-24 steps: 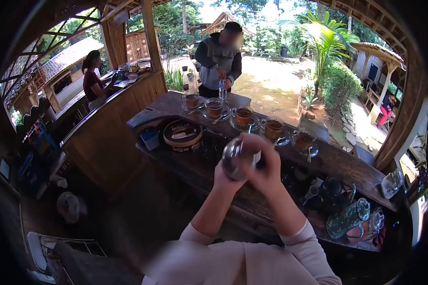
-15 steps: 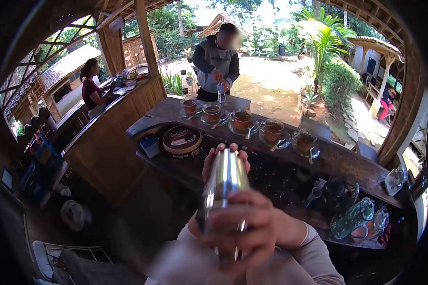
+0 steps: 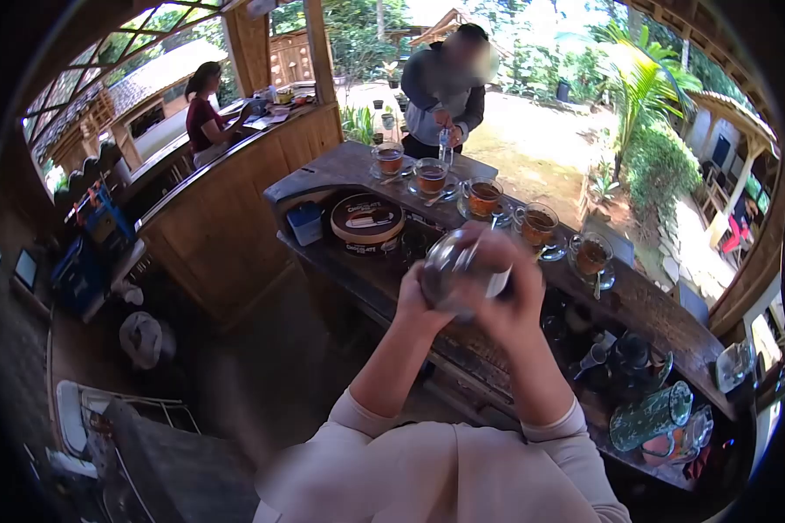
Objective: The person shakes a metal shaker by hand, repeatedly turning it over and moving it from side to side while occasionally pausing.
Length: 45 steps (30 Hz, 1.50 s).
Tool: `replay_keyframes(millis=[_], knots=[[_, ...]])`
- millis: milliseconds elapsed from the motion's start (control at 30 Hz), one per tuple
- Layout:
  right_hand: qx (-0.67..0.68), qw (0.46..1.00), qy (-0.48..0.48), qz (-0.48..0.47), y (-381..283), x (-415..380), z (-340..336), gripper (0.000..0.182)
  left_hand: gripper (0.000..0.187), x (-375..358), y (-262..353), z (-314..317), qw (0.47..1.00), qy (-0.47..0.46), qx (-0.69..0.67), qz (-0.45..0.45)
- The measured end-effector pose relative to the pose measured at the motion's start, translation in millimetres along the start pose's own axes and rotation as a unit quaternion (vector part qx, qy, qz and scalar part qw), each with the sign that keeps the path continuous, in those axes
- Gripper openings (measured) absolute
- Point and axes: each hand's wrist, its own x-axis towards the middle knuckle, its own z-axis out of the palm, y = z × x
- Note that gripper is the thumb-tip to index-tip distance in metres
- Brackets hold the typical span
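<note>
Clasping metal shaker (image 3: pixel 452 272), both hands' grip shut round it, above dark wooden bar counter (image 3: pixel 645 301); open-air hut.

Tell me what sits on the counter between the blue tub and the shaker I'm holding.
In the head view, a round brown tin lies flat between the blue tub and the shaker gripped in both hands.

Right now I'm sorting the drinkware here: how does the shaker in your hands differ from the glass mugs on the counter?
The metal shaker is shiny and opaque, while the glass mugs show brown drink inside. The shaker is held tilted in the air between the left hand and right hand; the mugs stand upright on saucers on the wooden counter.
</note>
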Motion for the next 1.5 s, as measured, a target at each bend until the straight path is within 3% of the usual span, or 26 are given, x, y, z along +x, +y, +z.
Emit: replay_keyframes(millis=[33,100,233,267,333,400,433,467,600,633,733,767,833,867,900,967,1000,1033,1100,1167,1233,1267,1300,1367,1433,1500], knots=[[-0.003,0.972,0.117,0.204,5.7,-1.7,-2.9,0.034,0.021,1.2,5.2,-2.6,0.950,0.048,-0.212,-0.225],[-0.010,0.985,0.135,0.104,0.0,-3.3,-18.1,0.032,0.020,-5.4,11.0,9.4,0.951,-0.069,-0.225,-0.199],[-0.027,0.920,-0.150,-0.360,-83.4,20.4,-26.3,0.030,0.018,-23.3,29.3,46.6,0.881,-0.331,-0.301,-0.155],[-0.029,0.921,-0.145,-0.360,-82.6,19.2,-25.9,0.030,0.021,-27.5,27.3,56.6,0.843,-0.396,-0.337,-0.139],[-0.051,0.932,-0.134,-0.334,-77.9,12.1,-23.3,0.027,0.022,-16.4,12.2,45.7,0.860,-0.330,-0.344,-0.180],[-0.136,0.988,-0.025,-0.068,-29.7,-6.2,-11.4,0.033,0.027,24.4,-32.0,0.6,0.896,-0.248,-0.284,-0.235],[-0.074,0.997,-0.033,0.010,-4.0,-2.0,-18.7,0.033,0.029,2.1,-32.5,21.6,0.948,-0.160,-0.238,-0.139],[-0.076,0.996,-0.035,0.012,-10.0,-4.8,-22.3,0.033,0.029,-6.8,-40.4,17.5,0.937,-0.108,-0.269,-0.194],[-0.081,0.962,-0.172,-0.195,-67.2,4.3,-36.1,0.023,0.020,-18.3,-15.4,39.2,0.867,-0.161,-0.365,-0.299],[-0.060,0.927,-0.208,-0.307,-82.5,6.0,-36.2,0.020,0.016,-23.2,-6.2,53.0,0.890,-0.281,-0.310,-0.180],[-0.036,0.919,-0.135,-0.369,-70.9,2.3,-41.1,0.018,0.019,-25.6,-4.3,65.5,0.870,-0.345,-0.332,-0.115],[-0.109,0.959,-0.128,-0.228,-66.9,1.0,-46.4,0.017,0.024,-6.0,-23.7,47.3,0.878,-0.307,-0.327,-0.167],[-0.103,0.991,-0.044,-0.073,-6.4,-4.5,-47.4,0.036,0.031,27.1,-104.2,0.3,0.971,-0.223,-0.086,-0.026],[-0.062,0.992,0.020,0.107,10.4,-11.7,-47.8,0.046,0.037,-4.6,-64.0,25.3,0.935,0.005,-0.211,-0.284],[-0.049,0.984,0.079,0.150,9.6,-13.9,-46.3,0.042,0.037,-8.0,-69.3,23.6,0.932,0.034,-0.200,-0.301],[-0.070,0.995,-0.041,-0.060,-31.1,1.7,-51.7,0.032,0.032,-3.8,-75.5,20.4,0.947,-0.189,-0.219,-0.141],[-0.090,0.977,-0.116,-0.156,-60.5,5.9,-52.2,0.026,0.025,22.9,-70.0,4.6,0.951,-0.041,-0.187,-0.244],[-0.107,0.944,-0.188,-0.250,-78.8,7.7,-51.0,0.021,0.022,-25.5,-22.0,50.9,0.876,-0.224,-0.349,-0.248],[-0.083,0.940,-0.177,-0.280,-75.2,3.6,-46.0,0.019,0.024,-34.4,-5.7,71.1,0.835,-0.417,-0.350,-0.083],[-0.044,0.927,-0.153,-0.340,-70.3,-3.6,-42.0,0.017,0.021,-24.3,-12.7,63.1,0.848,-0.379,-0.351,-0.117],[-0.127,0.976,-0.124,-0.125,-35.7,-3.4,-45.5,0.022,0.026,3.5,-43.0,9.2,0.652,-0.072,-0.607,-0.448],[-0.039,0.995,-0.064,-0.065,-10.5,-0.6,-40.2,0.028,0.035,-6.9,-71.7,5.9,0.746,-0.259,-0.557,-0.256],[-0.013,0.992,0.015,0.128,-4.1,-5.4,-35.4,0.034,0.043,-13.8,-65.4,16.8,0.940,0.024,-0.239,-0.241],[-0.008,1.000,0.001,-0.008,-6.4,-7.9,-41.6,0.034,0.042,-10.9,-71.6,9.9,0.972,-0.166,-0.152,-0.067],[-0.071,0.955,-0.153,-0.244,-53.4,4.5,-43.6,0.021,0.026,-18.9,-13.5,32.1,0.913,-0.085,-0.307,-0.254],[0.000,0.909,-0.207,-0.360,-92.0,3.6,-38.1,0.018,0.021,-36.9,13.2,59.0,0.868,-0.359,-0.328,-0.097]])
